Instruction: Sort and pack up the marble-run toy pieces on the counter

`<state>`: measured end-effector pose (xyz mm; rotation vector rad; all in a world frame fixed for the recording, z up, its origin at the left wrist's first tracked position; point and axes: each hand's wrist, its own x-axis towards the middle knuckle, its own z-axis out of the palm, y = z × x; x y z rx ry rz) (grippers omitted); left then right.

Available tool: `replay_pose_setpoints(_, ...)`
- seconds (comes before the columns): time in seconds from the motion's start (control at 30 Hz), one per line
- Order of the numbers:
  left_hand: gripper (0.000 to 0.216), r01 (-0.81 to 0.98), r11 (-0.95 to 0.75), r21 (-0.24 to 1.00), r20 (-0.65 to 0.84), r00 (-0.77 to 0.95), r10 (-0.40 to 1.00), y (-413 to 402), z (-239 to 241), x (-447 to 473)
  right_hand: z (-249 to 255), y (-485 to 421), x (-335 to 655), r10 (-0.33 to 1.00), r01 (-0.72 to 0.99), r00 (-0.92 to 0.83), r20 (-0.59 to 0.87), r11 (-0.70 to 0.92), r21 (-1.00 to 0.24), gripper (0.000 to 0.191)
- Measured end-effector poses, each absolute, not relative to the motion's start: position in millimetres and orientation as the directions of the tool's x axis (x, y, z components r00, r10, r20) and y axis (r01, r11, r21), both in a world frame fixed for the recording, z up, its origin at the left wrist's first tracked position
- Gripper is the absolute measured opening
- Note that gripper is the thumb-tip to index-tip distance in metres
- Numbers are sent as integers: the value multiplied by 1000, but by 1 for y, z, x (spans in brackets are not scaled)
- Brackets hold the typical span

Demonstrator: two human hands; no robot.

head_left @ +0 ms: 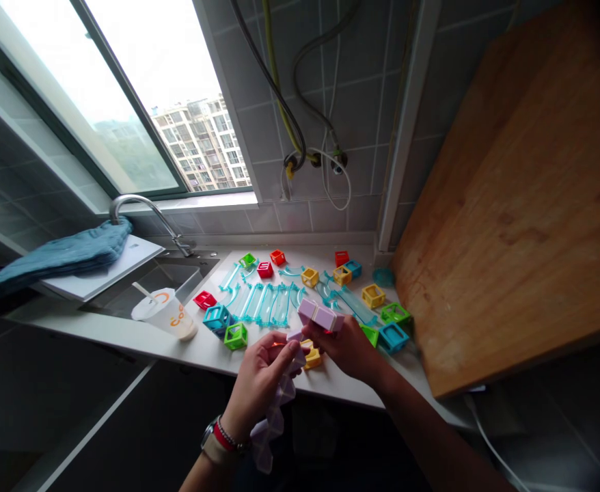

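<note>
Both my hands hold a lilac folding puzzle snake [320, 315] made of linked wedge pieces, just above the front edge of a white counter [202, 348]. My left hand [260, 374] is closed around its middle part, and the tail hangs down below my wrist. My right hand [342, 345] grips the upper end, which sticks up and to the left. A yellow cube frame [311, 357] lies on the counter right under my hands.
Coloured plastic cube frames [235, 335] and clear blue track pieces [266, 303] are spread over the counter. A tipped plastic cup with a straw [167, 314] lies by the sink [177, 277]. A large wooden board [515, 205] leans at the right. A blue cloth [59, 254] lies left of the tap.
</note>
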<state>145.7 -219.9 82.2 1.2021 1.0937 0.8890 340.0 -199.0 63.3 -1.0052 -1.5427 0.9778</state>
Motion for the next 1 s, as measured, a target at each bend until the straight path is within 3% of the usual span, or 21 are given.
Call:
replay_pose_setpoints(0.23, 35, -49, 207, 977, -188, 260, 947, -220, 90, 147, 74, -204, 340, 930, 162, -151, 334, 357, -920, 23)
replay_pose_setpoints(0.33, 35, -103, 214, 971, -176, 292, 940, -218, 87, 146, 75, -205, 341, 902, 115, -181, 393, 416, -902, 10)
replay_pose_setpoints(0.47, 34, -253, 320, 913, -229, 332, 915, -219, 82, 144, 71, -204, 341, 851, 94, -263, 455, 492, -865, 29)
replay_pose_setpoints(0.6, 34, -307, 409, 859, -294, 357, 886, -222, 82, 144, 64, -203, 341, 850, 13, -321, 417, 445, -896, 37)
replay_pose_setpoints(0.73, 37, -258, 257, 931, -203, 217, 955, -221, 91, 144, 57, -199, 340, 908, -190, -302, 292, 243, -951, 46)
replay_pose_setpoints(0.87, 42, -148, 43, 988, -30, 91, 995, -224, 107, 143, 62, -195, 343, 980, -361, -166, 109, 42, -932, 47)
replay_pose_setpoints(1.0, 34, -46, -201, 979, 202, 19, 979, -236, 117, 142, 79, -208, 344, 947, -350, -225, 230, 141, -926, 50)
